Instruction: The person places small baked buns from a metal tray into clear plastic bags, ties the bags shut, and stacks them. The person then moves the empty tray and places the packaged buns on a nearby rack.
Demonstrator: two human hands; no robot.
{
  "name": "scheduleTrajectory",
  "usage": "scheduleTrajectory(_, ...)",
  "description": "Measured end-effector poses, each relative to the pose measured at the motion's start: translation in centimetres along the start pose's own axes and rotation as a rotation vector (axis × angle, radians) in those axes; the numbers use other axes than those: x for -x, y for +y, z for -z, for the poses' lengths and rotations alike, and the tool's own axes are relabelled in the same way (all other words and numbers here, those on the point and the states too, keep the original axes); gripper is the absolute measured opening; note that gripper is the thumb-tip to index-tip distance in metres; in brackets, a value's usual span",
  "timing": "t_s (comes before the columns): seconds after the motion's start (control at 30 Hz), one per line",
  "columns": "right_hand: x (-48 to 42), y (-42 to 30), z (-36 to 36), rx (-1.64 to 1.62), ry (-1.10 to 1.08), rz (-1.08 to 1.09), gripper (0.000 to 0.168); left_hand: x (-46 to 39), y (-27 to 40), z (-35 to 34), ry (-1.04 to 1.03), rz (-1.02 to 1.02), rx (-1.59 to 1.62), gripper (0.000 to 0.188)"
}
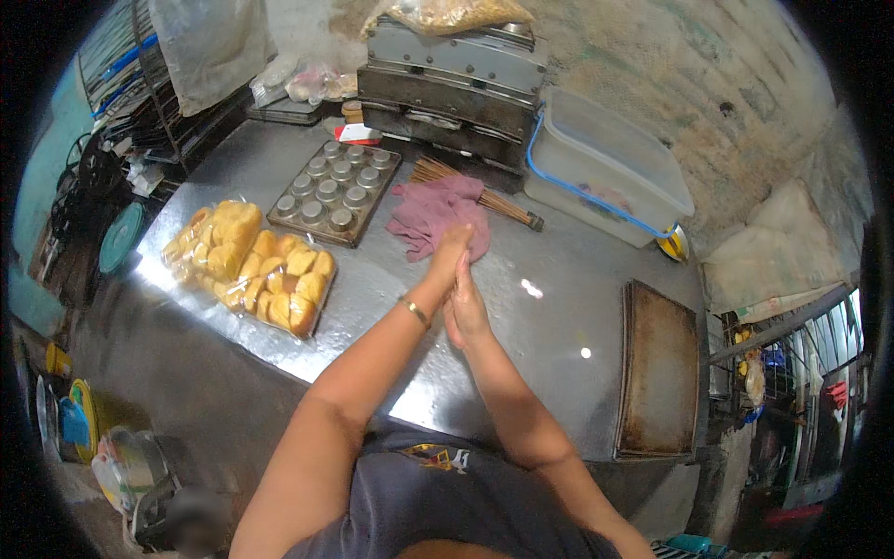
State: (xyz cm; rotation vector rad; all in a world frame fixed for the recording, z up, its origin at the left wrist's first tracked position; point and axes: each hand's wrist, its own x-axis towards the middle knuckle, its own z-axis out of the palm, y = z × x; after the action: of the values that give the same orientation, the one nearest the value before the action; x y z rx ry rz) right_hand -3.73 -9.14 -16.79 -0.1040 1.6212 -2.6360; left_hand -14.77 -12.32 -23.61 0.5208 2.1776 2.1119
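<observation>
My left hand (452, 253) and my right hand (466, 307) are pressed together over the metal tabletop (545, 391), one against the other. A bracelet circles the left wrist. Just beyond the fingers lies a crumpled pink cloth (436, 209), partly covered by the left hand; whether it is touched, I cannot tell. Under and behind the cloth is a bundle of thin sticks like a stick broom (506, 208). Left of the hands are clear-wrapped packs of golden bread rolls (279, 279). Behind them sits a dark tray (353, 237) bearing several small round metal molds (328, 189).
Stacked metal pans (447, 91) stand at the back, with a filled plastic bag (454, 14) on top. To their right is a clear plastic bin (601, 168) with a blue rim. Worn baking trays (656, 377) lie at the table's right edge. A loaded rack stands back left.
</observation>
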Motion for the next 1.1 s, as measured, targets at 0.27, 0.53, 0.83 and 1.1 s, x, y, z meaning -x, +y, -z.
scheduleTrajectory(0.27, -6.2, 2.0, -4.3, -0.073, 0.218, 0.082, 0.094, 4.1, 5.3, 4.4, -0.125, -0.024, -0.172, 0.061)
scheduleTrajectory(0.53, -3.9, -2.7, -14.5, 0.320, 0.131, 0.770, 0.068, -6.1, -1.8, 18.8, -0.058, 0.099, -0.285, 0.061)
scheduleTrajectory(0.83, -9.6, 6.1, -5.4, 1.141, 0.420, 0.610, 0.043, 4.1, 8.4, 14.6, -0.416, 0.562, 0.889, 0.068)
scheduleTrajectory(1.1, -0.7, 9.2, 3.9, 1.225, 0.520, 0.252, 0.022, 5.6, 10.1, 30.0, -0.303, -0.046, -1.075, 0.081)
